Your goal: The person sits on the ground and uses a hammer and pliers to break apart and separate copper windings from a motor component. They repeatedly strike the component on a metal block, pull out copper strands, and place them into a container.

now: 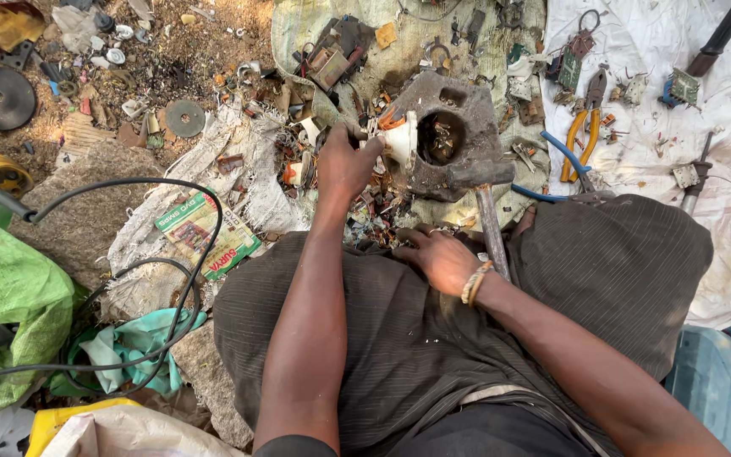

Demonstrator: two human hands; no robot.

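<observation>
The left hand (344,161) is pinching a small white plastic fitting with orange inserts (398,137), pressing it against one heavy grey metal block with a round hole (450,140). The fitting is looking light, rigid and brittle; its rim offers the best hold. The right hand (442,258) is resting half-closed beside one grey-handled hammer (488,207); whether it is grasping is unclear. One pair of orange-handled pliers (585,127) is lying apart.

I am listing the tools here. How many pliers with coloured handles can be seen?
2. The orange-handled pliers lie on the white cloth at upper right; the blue-handled pliers lie just below them, partly hidden by the dark garment. More may be hidden among the scrap.
</observation>
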